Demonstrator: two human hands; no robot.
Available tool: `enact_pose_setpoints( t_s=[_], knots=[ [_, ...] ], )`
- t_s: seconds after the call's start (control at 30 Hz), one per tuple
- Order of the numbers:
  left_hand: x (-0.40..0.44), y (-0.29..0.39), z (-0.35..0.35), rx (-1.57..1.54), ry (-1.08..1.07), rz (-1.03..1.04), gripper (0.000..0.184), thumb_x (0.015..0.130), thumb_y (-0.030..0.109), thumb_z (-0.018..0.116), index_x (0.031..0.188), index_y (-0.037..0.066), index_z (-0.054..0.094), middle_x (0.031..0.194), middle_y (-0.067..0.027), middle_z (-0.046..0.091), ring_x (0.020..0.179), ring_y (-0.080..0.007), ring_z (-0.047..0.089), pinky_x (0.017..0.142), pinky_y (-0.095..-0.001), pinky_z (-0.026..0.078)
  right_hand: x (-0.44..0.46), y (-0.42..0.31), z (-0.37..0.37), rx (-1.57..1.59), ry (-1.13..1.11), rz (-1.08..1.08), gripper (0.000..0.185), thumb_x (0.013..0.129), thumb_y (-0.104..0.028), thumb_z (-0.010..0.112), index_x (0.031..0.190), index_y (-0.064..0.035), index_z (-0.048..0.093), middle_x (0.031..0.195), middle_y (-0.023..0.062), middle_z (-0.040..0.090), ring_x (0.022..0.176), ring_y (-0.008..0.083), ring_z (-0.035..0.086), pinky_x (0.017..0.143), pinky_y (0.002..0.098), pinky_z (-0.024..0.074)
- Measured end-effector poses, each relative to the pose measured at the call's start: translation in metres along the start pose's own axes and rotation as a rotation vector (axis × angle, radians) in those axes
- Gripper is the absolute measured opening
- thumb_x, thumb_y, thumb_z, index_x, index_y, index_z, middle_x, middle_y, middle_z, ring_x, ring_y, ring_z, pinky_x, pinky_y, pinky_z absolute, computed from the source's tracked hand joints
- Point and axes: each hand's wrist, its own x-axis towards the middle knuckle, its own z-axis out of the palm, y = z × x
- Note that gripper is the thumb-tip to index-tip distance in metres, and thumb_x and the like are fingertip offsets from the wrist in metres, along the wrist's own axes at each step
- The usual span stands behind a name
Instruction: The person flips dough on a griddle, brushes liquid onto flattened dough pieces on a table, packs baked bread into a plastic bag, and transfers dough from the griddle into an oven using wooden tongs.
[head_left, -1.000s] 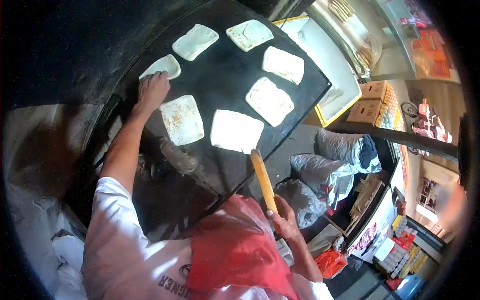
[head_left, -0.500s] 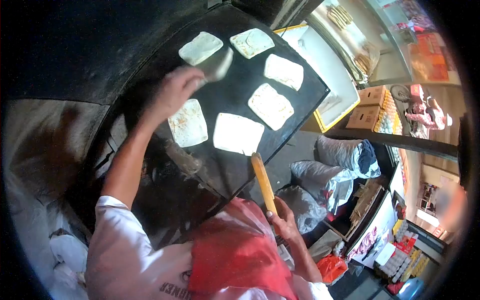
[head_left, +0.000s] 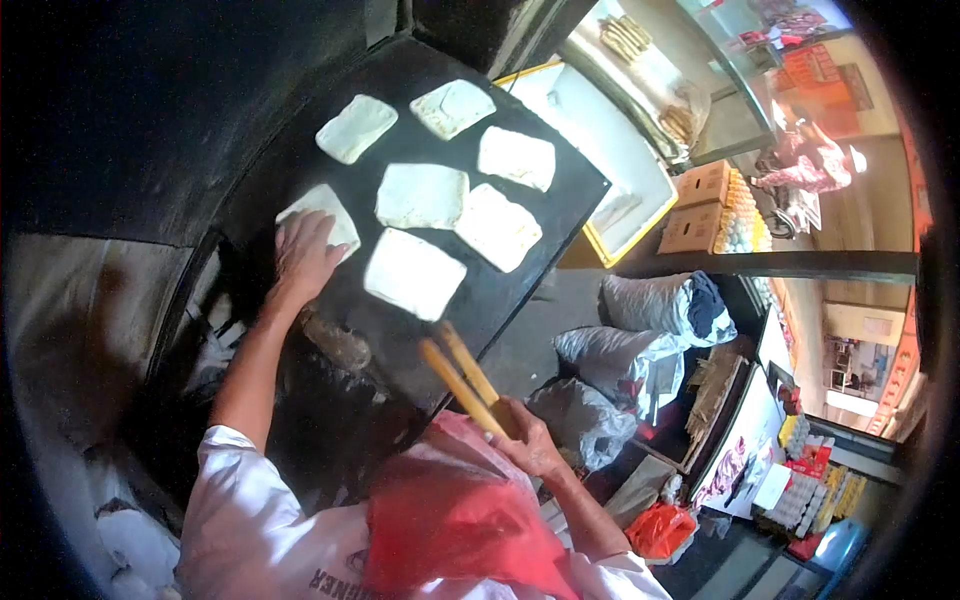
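My left hand (head_left: 305, 250) lies on a pale flatbread (head_left: 343, 222) at the left edge of a black griddle (head_left: 300, 130), its fingers spread over the dough. My right hand (head_left: 528, 440) is closed round wooden tongs (head_left: 465, 383), whose two arms stand apart, tips near the griddle's front edge. Closest to those tips is a squarish flatbread (head_left: 414, 274). A flatbread (head_left: 422, 196) in the middle touches or nearly touches another (head_left: 498, 228) on its right. Several more rest further back, among them one at the back left (head_left: 356, 129).
Beyond the griddle's right edge stands a white bin with a yellow rim (head_left: 604, 250). Grey sacks (head_left: 650, 305) lie to the right on the floor side. Cartons (head_left: 692, 228) and egg trays (head_left: 742, 215) are further right, and a person (head_left: 815, 160) is in the background.
One flatbread has gone from the left side to the griddle's middle. My left hand swung out, then back onto another flatbread. The tongs in my right hand have spread apart, and the view has shifted.
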Motion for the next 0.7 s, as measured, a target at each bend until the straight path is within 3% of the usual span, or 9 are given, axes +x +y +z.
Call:
enact_pose_setpoints(
  t_s=[0.07,0.17,0.33,0.4,0.47,0.53,0.63,0.7],
  knots=[
    [0.014,0.018,0.007,-0.08,0.067,0.084,0.051,0.085,0.031,0.066,0.128,0.008,0.054,0.133,-0.01,0.05,0.129,-0.032,0.039,0.105,-0.0502,0.03,-0.004,-0.004,0.0,0.01,0.003,-0.045,0.085,0.082,-0.035,0.075,0.141,0.0075,0.032,0.131,0.0237,0.052,0.121,0.0261,0.053,0.102,0.0363,0.0424],
    [0.034,0.055,-0.002,-0.093,-0.146,0.122,0.057,0.091,0.041,0.059,0.141,0.017,0.043,0.149,-0.0055,0.035,0.142,-0.0284,0.022,0.115,-0.0529,0.015,-0.006,0.001,-0.007,-0.058,0.074,-0.039,0.085,0.082,-0.033,0.074,0.141,0.0085,0.03,0.131,0.0248,0.052,0.121,0.0272,0.053,0.101,0.0369,0.0433],
    [0.056,0.059,-0.005,0.011,-0.18,0.226,0.065,0.085,0.049,0.062,0.14,0.017,0.045,0.149,-0.0038,0.035,0.144,-0.027,0.017,0.116,-0.0549,0.005,-0.016,-0.004,-0.014,-0.004,0.198,0.08,0.08,0.082,-0.029,0.074,0.14,0.0075,0.033,0.129,0.0236,0.053,0.119,0.0267,0.054,0.099,0.0367,0.044],
    [0.074,0.057,-0.012,0.07,-0.214,0.086,0.067,0.084,0.05,0.063,0.139,0.016,0.046,0.149,-0.0045,0.035,0.143,-0.0285,0.018,0.116,-0.055,0.007,-0.021,0.001,-0.013,0.081,0.219,0.1,0.079,0.082,-0.027,0.075,0.14,0.0066,0.034,0.129,0.0224,0.053,0.117,0.0262,0.055,0.099,0.0366,0.0445],
    [0.093,0.037,-0.004,-0.068,-0.22,0.102,0.067,0.088,0.051,0.059,0.142,0.015,0.042,0.15,-0.0059,0.034,0.143,-0.0266,0.02,0.115,-0.0561,0.011,-0.026,0.027,-0.01,0.175,0.266,0.065,0.077,0.082,-0.025,0.075,0.14,0.006,0.034,0.128,0.0215,0.053,0.116,0.0259,0.056,0.098,0.0365,0.0454],
    [0.108,0.018,0.008,-0.144,0.015,-0.01,0.071,0.087,0.056,0.054,0.141,0.012,0.042,0.148,-0.007,0.036,0.142,-0.0257,0.023,0.114,-0.0559,0.012,-0.034,0.03,-0.008,0.086,0.293,0.099,0.077,0.083,-0.025,0.075,0.14,0.005,0.034,0.126,0.0206,0.056,0.114,0.0257,0.057,0.096,0.0353,0.0465],
    [0.128,-0.007,-0.001,-0.057,-0.188,-0.207,0.078,0.088,0.059,0.052,0.144,0.008,0.035,0.152,-0.0092,0.03,0.142,-0.027,0.022,0.114,-0.0578,0.007,-0.04,0.052,0.002,0.175,0.338,0.122,0.076,0.083,-0.026,0.075,0.14,0.0043,0.035,0.127,0.0187,0.055,0.115,0.024,0.056,0.097,0.0352,0.0457],
    [0.145,-0.023,0.004,0.004,-0.132,-0.231,0.074,0.088,0.06,0.051,0.137,0.005,0.044,0.148,-0.0091,0.037,0.141,-0.0289,0.025,0.113,-0.0594,0.01,-0.043,0.045,0.003,0.157,0.327,0.14,0.077,0.083,-0.026,0.074,0.14,0.0054,0.034,0.13,0.0194,0.054,0.12,0.0242,0.053,0.101,0.0344,0.0426]
  ],
)
